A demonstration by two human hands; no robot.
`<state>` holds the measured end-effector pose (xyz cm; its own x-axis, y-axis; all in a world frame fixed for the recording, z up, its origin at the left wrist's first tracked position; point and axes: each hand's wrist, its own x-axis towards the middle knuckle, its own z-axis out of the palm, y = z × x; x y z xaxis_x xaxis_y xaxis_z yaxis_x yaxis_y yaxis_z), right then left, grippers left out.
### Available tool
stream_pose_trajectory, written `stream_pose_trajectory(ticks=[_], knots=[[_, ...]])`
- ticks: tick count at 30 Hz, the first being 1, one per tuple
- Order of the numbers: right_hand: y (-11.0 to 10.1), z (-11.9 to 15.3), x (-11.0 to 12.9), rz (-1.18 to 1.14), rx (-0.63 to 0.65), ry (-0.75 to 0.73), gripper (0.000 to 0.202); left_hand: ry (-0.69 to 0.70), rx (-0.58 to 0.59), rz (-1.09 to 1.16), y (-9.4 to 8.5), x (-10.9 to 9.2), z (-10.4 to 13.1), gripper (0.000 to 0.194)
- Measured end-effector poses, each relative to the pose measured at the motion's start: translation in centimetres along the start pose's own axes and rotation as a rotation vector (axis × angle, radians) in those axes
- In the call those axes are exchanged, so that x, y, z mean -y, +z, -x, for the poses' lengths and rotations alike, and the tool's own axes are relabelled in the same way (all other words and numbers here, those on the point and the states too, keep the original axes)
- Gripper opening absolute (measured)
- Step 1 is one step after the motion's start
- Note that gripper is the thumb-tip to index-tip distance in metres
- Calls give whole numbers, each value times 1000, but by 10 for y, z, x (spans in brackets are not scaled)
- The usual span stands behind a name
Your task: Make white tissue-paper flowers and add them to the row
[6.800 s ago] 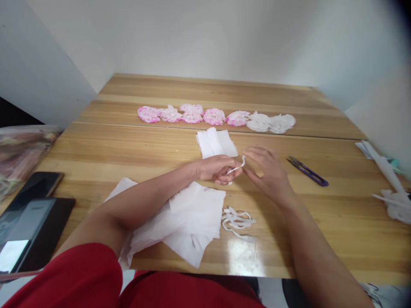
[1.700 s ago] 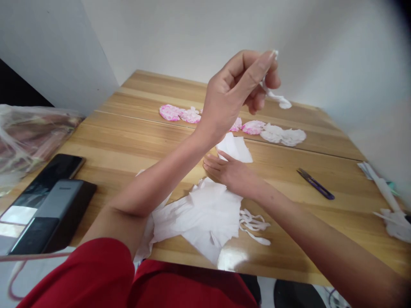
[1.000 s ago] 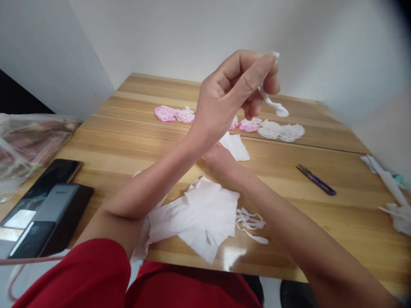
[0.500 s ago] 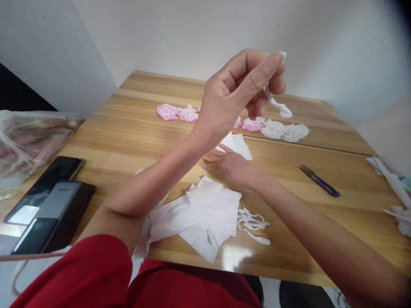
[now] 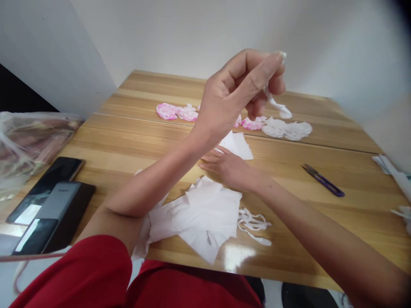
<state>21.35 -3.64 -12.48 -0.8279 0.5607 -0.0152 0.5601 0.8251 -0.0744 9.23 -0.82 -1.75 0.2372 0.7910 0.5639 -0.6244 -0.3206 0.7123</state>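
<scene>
My left hand (image 5: pixel 244 85) is raised above the table, fingers closed around a twisted white paper strip (image 5: pixel 280 108). One tip of the strip shows above the thumb and its loose end dangles below. Lower down, my right hand (image 5: pixel 226 167) lies flat with fingers stretched out, at the near edge of a white paper sheet (image 5: pixel 239 146); my left wrist partly covers the view there. Nearer to me is a loose stack of white tissue sheets (image 5: pixel 205 209). Beside it lies a small heap of twisted white strips (image 5: pixel 252 224).
Pink-and-white paper flowers (image 5: pixel 167 111) and white ruffled ones (image 5: pixel 287 129) form a row at the back. Purple thread snips (image 5: pixel 323 180) lie on the right. A phone (image 5: pixel 48 186), a dark box-shaped device (image 5: pixel 69 214) and a clear plastic bag (image 5: pixel 32 145) are at left.
Both hands hold nearly the same pose, and the strip stays in my left hand. The view has shifted very slightly, so the snips appear a little farther right.
</scene>
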Motion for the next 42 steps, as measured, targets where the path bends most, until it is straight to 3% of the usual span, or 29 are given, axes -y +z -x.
stream_pose_trajectory(ticks=[11, 16, 21, 26, 30, 35, 42], knots=[[6, 35, 9, 209, -41, -27, 31, -47, -4, -13, -2, 3, -1, 25], [-1, 51, 6, 221, -22, 52, 34, -3, 49, 13, -3, 8, 0, 23], [1, 30, 6, 123, -69, 112, 48, -11, 50, -54, -1, 9, 3, 23], [10, 3, 8, 39, -90, 93, 41, -49, 2, -88, 1, 7, 3, 25], [13, 1, 6, 58, -78, 58, 36, 13, 36, -19, -1, 7, 3, 24], [6, 41, -3, 128, -41, 48, 39, -34, 26, -54, -2, 3, 3, 23], [8, 144, -7, 178, -20, 271, 47, -33, 33, -47, -2, 3, 3, 24]])
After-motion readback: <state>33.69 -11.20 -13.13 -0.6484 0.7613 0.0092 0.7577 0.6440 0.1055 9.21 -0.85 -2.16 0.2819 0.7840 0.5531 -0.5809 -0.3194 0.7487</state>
